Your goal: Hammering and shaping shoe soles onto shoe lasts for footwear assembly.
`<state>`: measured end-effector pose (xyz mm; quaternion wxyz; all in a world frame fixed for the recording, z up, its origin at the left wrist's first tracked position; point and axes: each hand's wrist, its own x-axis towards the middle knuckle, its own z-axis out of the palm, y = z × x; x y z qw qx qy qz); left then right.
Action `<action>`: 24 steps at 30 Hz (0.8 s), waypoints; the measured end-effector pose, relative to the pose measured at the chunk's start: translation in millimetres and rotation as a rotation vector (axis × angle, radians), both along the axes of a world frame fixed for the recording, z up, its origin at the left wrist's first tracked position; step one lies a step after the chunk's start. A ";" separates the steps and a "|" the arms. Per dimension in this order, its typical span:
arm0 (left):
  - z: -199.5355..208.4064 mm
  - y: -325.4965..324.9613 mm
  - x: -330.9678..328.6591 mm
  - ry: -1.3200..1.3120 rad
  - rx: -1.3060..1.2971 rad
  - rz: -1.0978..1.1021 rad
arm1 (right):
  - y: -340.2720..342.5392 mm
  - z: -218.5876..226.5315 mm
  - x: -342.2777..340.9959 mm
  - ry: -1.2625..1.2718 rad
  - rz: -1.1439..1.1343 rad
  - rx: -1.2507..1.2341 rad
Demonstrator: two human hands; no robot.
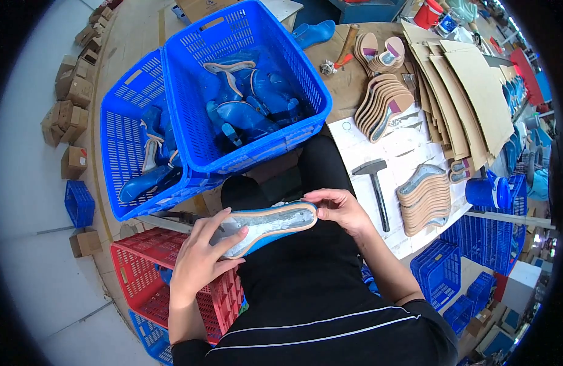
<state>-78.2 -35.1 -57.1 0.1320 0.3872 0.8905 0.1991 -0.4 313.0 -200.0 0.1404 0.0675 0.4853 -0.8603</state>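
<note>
Left hand (202,253) spread over the wide left end of a blue shoe last (263,227), fingers across its upturned sole. Right hand (339,210) pinches the rounded right end, thumb and fingertips at the rim. Both grasping; the last lies level at the centre of the frame, above my lap. Sole face grey, whitish smears, beige border.

Work surface to the right: a table (356,178), partly covered with marked white paper. Its near edge slants down just beside my right forearm. On it a hammer (379,194), head toward the top of the frame; a stack of beige insoles (425,198) beyond, a strip of paper showing between the two. Second insole stack (382,107) higher up; cardboard sheets (476,97) overlap along the upper right.

Room to move: narrow upward, where a large blue crate (266,151) filled with blue lasts has its near rim a short gap above my hands. Another blue crate (120,137) adjoins at left. A red crate (135,268) sits close by my left wrist, lower left. Farther left, tiled floor (120,79), cardboard boxes (74,85) along a pale wall (31,152).
</note>
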 end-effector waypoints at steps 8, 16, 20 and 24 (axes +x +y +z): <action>0.0 0.4 3.6 0.010 0.005 0.027 | -0.5 -3.3 -4.0 0.146 0.004 0.095; -0.3 0.5 5.0 0.010 -0.007 0.023 | 1.6 -9.8 -3.7 0.163 0.006 0.132; -0.3 -0.7 6.6 0.006 -0.004 0.031 | -2.4 -12.5 -2.6 0.154 -0.013 0.092; 1.0 -0.7 5.3 -0.021 0.022 0.043 | -1.8 -20.0 -1.3 0.114 -0.018 0.036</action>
